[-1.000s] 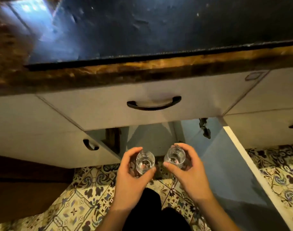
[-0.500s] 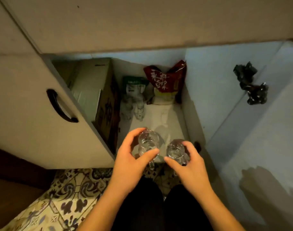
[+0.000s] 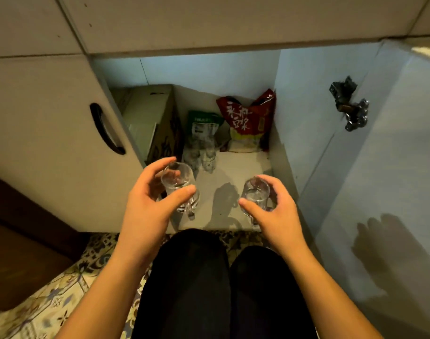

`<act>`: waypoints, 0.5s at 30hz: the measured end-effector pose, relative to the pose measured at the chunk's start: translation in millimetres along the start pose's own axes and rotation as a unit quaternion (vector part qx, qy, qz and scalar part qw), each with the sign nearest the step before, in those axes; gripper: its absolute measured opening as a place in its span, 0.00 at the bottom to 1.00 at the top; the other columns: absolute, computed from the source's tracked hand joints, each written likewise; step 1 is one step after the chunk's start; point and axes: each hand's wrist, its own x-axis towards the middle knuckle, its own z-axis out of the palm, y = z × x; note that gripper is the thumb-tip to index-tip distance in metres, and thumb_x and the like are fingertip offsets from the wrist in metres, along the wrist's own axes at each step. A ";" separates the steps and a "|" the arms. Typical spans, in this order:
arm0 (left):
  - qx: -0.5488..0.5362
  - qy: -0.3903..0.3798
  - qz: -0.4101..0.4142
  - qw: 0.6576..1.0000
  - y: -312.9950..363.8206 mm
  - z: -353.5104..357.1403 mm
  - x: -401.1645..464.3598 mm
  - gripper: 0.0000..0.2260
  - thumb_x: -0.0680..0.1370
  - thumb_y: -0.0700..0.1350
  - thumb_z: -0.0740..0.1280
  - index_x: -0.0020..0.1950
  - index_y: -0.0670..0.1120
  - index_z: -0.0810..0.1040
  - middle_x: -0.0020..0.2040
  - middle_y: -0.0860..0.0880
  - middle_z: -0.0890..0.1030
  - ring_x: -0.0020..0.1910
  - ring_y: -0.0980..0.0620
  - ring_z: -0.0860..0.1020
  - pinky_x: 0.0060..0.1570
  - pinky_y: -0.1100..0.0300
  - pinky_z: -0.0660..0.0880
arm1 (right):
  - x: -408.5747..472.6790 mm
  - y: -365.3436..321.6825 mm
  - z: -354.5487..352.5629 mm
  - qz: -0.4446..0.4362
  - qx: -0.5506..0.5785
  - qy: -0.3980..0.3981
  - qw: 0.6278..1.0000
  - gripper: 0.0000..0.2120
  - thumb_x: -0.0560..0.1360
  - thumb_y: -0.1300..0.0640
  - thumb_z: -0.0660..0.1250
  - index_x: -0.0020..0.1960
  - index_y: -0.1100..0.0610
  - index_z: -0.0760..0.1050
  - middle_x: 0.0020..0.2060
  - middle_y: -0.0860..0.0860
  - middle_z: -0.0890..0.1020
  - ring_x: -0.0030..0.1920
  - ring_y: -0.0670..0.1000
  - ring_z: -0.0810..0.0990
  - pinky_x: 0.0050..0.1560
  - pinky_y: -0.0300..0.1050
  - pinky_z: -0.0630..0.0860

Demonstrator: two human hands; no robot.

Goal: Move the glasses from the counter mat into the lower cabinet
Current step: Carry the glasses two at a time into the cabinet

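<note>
My left hand (image 3: 148, 204) grips a clear stemmed glass (image 3: 178, 185) by its bowl, above the front left of the lower cabinet's white shelf (image 3: 233, 172). My right hand (image 3: 272, 211) grips a second clear glass (image 3: 255, 194) at the front right of the same shelf. Both glasses are upright. Whether their feet touch the shelf is hidden by my fingers. Several other clear glasses (image 3: 201, 155) stand further back on the shelf.
A cardboard box (image 3: 155, 118) fills the cabinet's left side. A green packet (image 3: 203, 123) and a red bag (image 3: 248, 121) lean at the back. The open door (image 3: 392, 192) with its hinge (image 3: 350, 106) stands to the right. My dark-trousered knees (image 3: 221, 277) are over patterned floor tiles (image 3: 50, 302).
My view dropped from the counter edge to the open cabinet. Both hands carried the glasses forward into the cabinet and moved apart from each other.
</note>
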 end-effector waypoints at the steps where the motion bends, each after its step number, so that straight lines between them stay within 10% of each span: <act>1: -0.002 0.002 0.003 1.000 6.1 2.7 -0.5 0.27 0.65 0.54 0.80 0.63 0.62 0.80 0.56 0.55 0.84 0.58 0.52 0.83 0.56 0.46 0.82 | 0.1 -7.0 -5.9 -0.009 -0.001 0.002 1.000 0.24 0.70 0.53 0.80 0.62 0.44 0.75 0.54 0.40 0.82 0.56 0.41 0.80 0.55 0.35 0.77; 15: 0.032 -0.087 0.079 0.993 55.6 30.5 30.7 0.23 0.69 0.51 0.81 0.63 0.62 0.80 0.56 0.52 0.83 0.56 0.50 0.84 0.55 0.42 0.83 | 22.0 -52.9 -53.4 -0.091 0.020 0.038 0.995 0.22 0.68 0.51 0.80 0.58 0.43 0.77 0.54 0.43 0.84 0.57 0.44 0.82 0.57 0.41 0.78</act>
